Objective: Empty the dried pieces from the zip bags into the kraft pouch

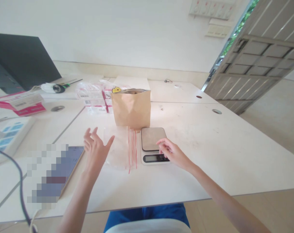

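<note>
My left hand (95, 152) hangs open above the white table (185, 168), its fingers spread and holding nothing. Nearest to it lies a pile of clear plastic bags with red seal strips (121, 150). My right hand (172, 153) reaches over the front of a digital kitchen scale (153, 139), fingers loosely curved; whether they touch it I cannot tell. The scale's metal platform carries nothing. Behind the scale stands a brown kraft paper bag (131, 110), upright with its top open. Its contents are hidden.
Stacked white and pink boxes (94, 100) stand behind the paper bag. A pink box (19, 103) lies at the left, near a dark monitor (20, 61). A pixelated tablet (55, 174) and a dark cable (21, 191) occupy the near left. A door (253, 61) stands at the right.
</note>
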{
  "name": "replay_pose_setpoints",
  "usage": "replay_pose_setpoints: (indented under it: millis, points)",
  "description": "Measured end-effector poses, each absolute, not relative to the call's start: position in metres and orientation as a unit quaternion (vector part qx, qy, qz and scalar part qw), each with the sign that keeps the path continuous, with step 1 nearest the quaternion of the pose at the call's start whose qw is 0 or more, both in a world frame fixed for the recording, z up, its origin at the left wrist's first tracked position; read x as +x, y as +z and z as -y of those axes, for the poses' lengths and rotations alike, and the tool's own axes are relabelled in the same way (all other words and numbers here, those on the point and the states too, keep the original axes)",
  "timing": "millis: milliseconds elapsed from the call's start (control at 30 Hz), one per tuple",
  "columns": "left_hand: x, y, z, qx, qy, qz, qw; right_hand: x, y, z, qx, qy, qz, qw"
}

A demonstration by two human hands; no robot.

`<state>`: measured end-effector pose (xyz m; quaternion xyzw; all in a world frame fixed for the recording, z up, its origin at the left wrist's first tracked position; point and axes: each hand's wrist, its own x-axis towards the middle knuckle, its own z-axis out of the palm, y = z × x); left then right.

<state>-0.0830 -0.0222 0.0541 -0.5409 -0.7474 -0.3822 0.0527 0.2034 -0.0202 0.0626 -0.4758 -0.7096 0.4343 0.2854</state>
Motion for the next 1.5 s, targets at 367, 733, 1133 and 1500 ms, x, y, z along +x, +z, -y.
replay_pose_setpoints:
  millis: [367, 733, 1133, 1500]
  points:
    - [-0.06, 0.009, 0.03, -0.809, -0.157, 0.567, 0.002, 0.245, 0.026, 0.018, -0.487, 0.134, 0.771, 0.387]
    - [-0.074, -0.002, 0.035, -0.78, -0.217, 0.587, -0.01, 0.243, 0.017, 0.026, -0.335, 0.017, 0.882, 0.332]
    - [-0.066, 0.017, 0.041, -0.758, -0.123, 0.638, 0.061, 0.245, 0.018, 0.03, -0.361, 0.041, 0.872, 0.328]
    - [-0.064, 0.021, 0.054, -0.723, -0.139, 0.674, 0.059, 0.326, 0.023, -0.036, -0.68, -0.062, 0.676, 0.279]
